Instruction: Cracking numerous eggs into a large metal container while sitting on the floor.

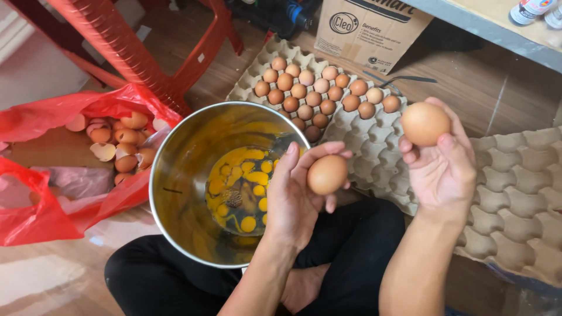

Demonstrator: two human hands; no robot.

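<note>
Brown and smooth, one egg point(326, 174) sits in the curled fingers of the left hand point(295, 196), held just past the right rim of a steel bowl point(175, 193). A second brown egg point(424, 123) is pinched at the fingertips of the right hand point(444, 167), raised over the cardboard trays. Both hands are closed around their eggs, and the two eggs are well apart.

Inside the bowl lie many yellow yolks point(243, 187) in clear egg white, pooled at the bottom. The bowl rests on the wooden floor point(52, 275) against the person's crossed legs in black trousers point(351, 251).

Behind the bowl an egg tray point(374, 146) holds whole eggs point(310, 93) filling its far part, with its near cups bare. Another bare tray point(515, 199) lies to the right, under the right hand. To the left of the bowl a red plastic bag point(41, 169) lies open with broken eggshells point(120, 143) heaped in it. A red plastic chair point(140, 47) stands at the far left, and a cardboard box point(369, 29) stands beyond the trays.
</note>
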